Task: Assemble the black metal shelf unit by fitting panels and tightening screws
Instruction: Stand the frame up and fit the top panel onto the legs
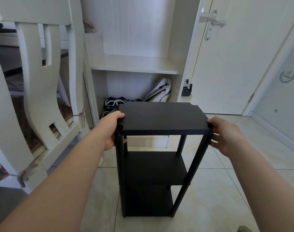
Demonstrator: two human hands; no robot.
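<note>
From the head view, the black shelf unit (153, 164) stands upright on the tiled floor (218, 190), straight ahead of the person and within reach of both arms. Its tall axis runs vertically. The top panel (161, 118) lies flat across the posts, with its long side running left to right between the hands.

The left hand (112, 131) grips the shelf unit's near left corner, thumb over the top panel and fingers curled under and around the near left post (119, 156). The right hand (225, 133) clasps the near right corner, thumb up by the post cap and fingers curled beside the near right post (198, 156). Neither hand is nearer; each holds its own corner.

The middle panel (156, 168) and bottom panel (148, 201) already sit between the posts. At the unit's far right corner the top panel shows an open notch (192, 104), so I'd guess this panel is still being pressed home. The next push probably needs to go straight down along the posts, evenly from both sides.

To the unit's left is a white chair (41, 97). Behind it are an open cabinet (134, 64), some shoes (114, 102) and a bag (161, 89). A white door (226, 64) stands behind it to the right.
</note>
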